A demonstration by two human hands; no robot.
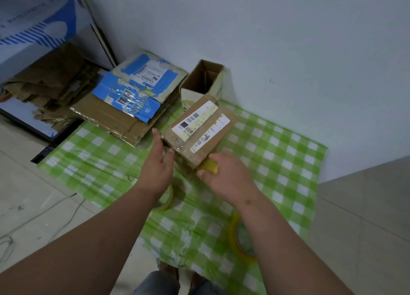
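Bracing taped parcel (199, 130), left hand (158, 168) fingers are laid straight; yellow tool handle (209, 166) just right of them is clenched by right hand (226, 174); a slip could nick them.

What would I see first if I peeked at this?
A labelled cardboard box sits in the middle of a green checked cloth. The left hand touches its corner, and the right hand grips a yellow thing at its near edge. Behind it, an open box stands by the wall.
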